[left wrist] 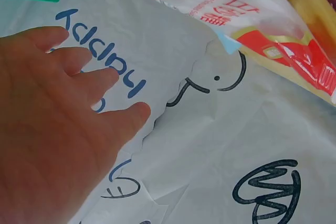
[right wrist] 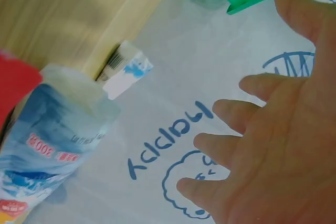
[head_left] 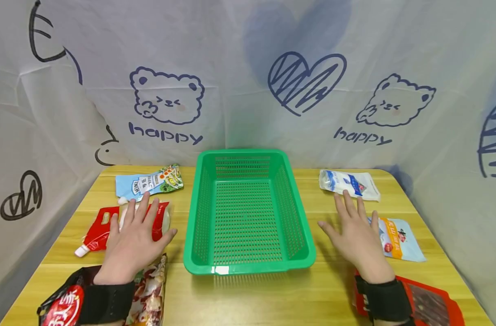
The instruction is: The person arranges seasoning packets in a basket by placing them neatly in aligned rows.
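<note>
My left hand (head_left: 134, 242) is over the left side of the table, fingers spread, with nothing held. Beneath it lies a red and white spouted pouch (head_left: 98, 231), partly hidden by the fingers. Just beyond the fingertips is a light-blue Heinz pouch (head_left: 150, 182). On the right, my right hand (head_left: 359, 237) is also spread and holds nothing. A white-and-blue packet (head_left: 351, 183) lies past its fingertips, and a light-blue and orange packet (head_left: 404, 240) is partly covered beside it. Between the hands stands a green plastic basket (head_left: 248, 268) with nothing inside.
A black and red food bag (head_left: 150, 294) lies near the left wrist. Under the right wrist is a red package (head_left: 433, 299) with a dark window. A white cloth with drawings (head_left: 248, 113) hangs behind and beside the wooden table (head_left: 248, 303).
</note>
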### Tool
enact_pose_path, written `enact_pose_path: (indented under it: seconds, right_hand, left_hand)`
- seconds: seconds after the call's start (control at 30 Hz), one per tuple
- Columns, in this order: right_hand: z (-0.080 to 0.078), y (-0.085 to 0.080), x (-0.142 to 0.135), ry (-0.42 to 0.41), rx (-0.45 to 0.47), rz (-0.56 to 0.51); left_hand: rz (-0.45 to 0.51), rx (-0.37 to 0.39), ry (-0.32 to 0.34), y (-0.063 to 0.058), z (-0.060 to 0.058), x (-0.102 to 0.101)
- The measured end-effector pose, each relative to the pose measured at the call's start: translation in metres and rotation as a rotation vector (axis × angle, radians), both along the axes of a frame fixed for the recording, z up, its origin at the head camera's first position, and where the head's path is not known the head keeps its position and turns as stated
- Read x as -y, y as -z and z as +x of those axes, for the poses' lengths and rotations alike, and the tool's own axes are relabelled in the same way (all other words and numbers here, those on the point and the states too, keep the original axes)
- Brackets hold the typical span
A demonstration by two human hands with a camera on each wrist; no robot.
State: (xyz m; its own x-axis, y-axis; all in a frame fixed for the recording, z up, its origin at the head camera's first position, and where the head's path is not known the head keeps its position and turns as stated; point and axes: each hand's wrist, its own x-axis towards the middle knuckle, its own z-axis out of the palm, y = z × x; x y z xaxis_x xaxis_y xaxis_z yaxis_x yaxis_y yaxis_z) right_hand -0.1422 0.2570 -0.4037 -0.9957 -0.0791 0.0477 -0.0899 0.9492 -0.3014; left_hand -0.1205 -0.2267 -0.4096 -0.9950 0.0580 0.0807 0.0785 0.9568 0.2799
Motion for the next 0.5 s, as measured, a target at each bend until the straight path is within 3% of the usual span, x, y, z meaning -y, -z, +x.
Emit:
enact_pose_path:
  seconds: [0.2,0.5]
  right_hand:
    - [0.005,-0.008,0.009,-0.036,-0.066,-0.069]
    - [0.012,-0.01,0.036,-0.11,-0.056,-0.408]
  left_hand:
    - [0.02,-0.047,0.025,-0.005,0.004,0.0]
    - [0.041,-0.18,0.135,-0.018,0.01,-0.005]
